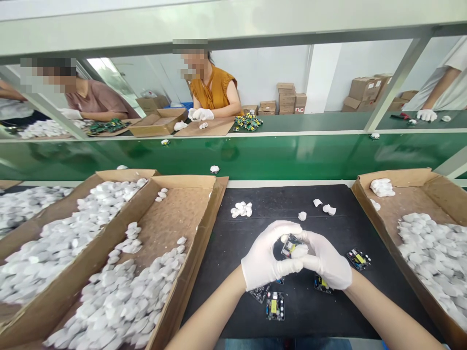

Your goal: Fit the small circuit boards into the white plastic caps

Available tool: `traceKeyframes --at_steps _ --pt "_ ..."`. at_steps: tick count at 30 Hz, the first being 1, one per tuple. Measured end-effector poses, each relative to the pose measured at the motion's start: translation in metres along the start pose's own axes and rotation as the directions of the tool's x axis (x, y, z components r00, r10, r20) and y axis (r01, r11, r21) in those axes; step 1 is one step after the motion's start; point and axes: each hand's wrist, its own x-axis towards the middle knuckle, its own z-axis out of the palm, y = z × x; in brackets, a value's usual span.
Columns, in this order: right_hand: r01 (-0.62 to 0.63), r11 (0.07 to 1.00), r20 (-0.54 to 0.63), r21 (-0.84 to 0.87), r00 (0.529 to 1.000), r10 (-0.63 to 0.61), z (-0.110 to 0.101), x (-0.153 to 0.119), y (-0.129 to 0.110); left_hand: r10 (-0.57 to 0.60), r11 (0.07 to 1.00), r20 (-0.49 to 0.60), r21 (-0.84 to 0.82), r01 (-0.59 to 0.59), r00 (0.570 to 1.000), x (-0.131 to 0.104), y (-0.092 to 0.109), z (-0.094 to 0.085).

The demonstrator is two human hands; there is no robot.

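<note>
Forearms [216,308] angle in, and the left hand [263,256] and right hand [326,260] curl fingers around a board [289,247], tilted between them above the mat [233,243], both equally near, its long axis partly hidden.

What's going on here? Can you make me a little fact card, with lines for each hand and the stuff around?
Left hand: white glove, curled around a small circuit board
Right hand: white glove, at the same board; fingers partly hide the grip
Work surface: black mat
Near the hands: more circuit boards on the mat
Beyond the hands: loose white pieces
Both sides: cardboard trays with piles of white pieces
Across the green strip: other people, one in an orange top
</note>
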Motion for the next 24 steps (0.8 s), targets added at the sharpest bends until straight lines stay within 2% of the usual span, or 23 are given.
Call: traceKeyframes --at_steps 3,5,6,9,13,17,21,24 --pt "0.008 0.968 0.149 0.251 0.988 -0.047 0.0021 -0.0029 -0.0042 0.027 0.998 -0.031 -0.051 -0.028 0.999 0.0000 -0.0001 -0.0021" --pt "0.002 0.925 0.165 0.380 0.984 -0.070 0.0032 -0.0039 -0.0035 0.089 0.996 -0.063 0.028 -0.087 0.994 -0.0005 -0.0009 -0.0020" --pt "0.004 0.922 0.145 0.387 0.987 -0.065 0.0037 -0.0040 -0.0027 0.128 0.988 -0.074 0.091 -0.121 0.989 -0.0008 -0.0014 -0.0017" --pt "0.009 0.964 0.068 0.266 0.997 -0.028 0.0045 -0.0034 -0.0012 0.209 0.958 -0.077 0.217 -0.188 0.975 -0.0011 -0.0025 -0.0001" --pt "0.012 0.990 0.074 0.138 0.997 -0.022 0.0046 -0.0037 -0.0012 0.210 0.962 -0.077 0.196 -0.192 0.975 -0.0011 -0.0014 0.0007" --pt "0.019 0.996 0.064 0.091 0.998 -0.024 0.0058 -0.0048 -0.0012 0.244 0.947 -0.064 0.230 -0.224 0.968 -0.0011 0.0011 -0.0011" --pt "-0.027 0.999 0.032 0.020 0.999 0.026 0.0059 -0.0049 -0.0032 0.211 0.944 0.004 0.260 -0.205 0.977 -0.0007 0.0029 -0.0037" --pt "-0.028 1.000 0.001 0.007 1.000 0.028 0.0052 -0.0047 -0.0032 0.198 0.946 0.009 0.260 -0.194 0.980 0.0001 0.0047 -0.0040"
